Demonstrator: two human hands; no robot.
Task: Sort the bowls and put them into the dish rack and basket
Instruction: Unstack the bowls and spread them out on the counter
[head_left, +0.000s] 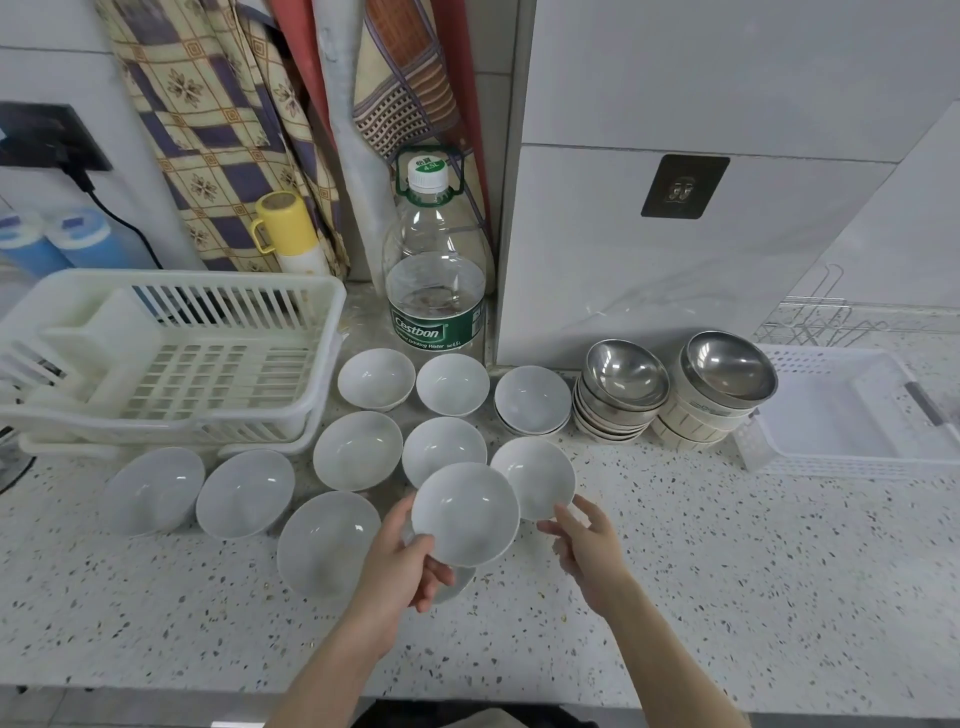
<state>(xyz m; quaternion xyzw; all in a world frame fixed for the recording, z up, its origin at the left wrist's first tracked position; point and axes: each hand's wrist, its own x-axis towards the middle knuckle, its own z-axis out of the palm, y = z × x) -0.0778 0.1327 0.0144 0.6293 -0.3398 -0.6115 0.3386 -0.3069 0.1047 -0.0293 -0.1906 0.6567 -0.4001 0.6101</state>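
The left hand (410, 566) grips a white bowl (466, 513) by its near rim, lifted above the speckled tabletop (727, 597) over another bowl. The right hand (587, 540) reaches with relaxed fingers, holding nothing, beside a second white bowl (533, 475). The dish rack (171, 358) stands far left, the basket (852, 415) far right, next to stacked steel bowls (623, 389).

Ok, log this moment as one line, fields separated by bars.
left hand: holds white bowl | right hand: open beside bowl | rack: no bowls | basket: no bowls | steel bowls: stacked
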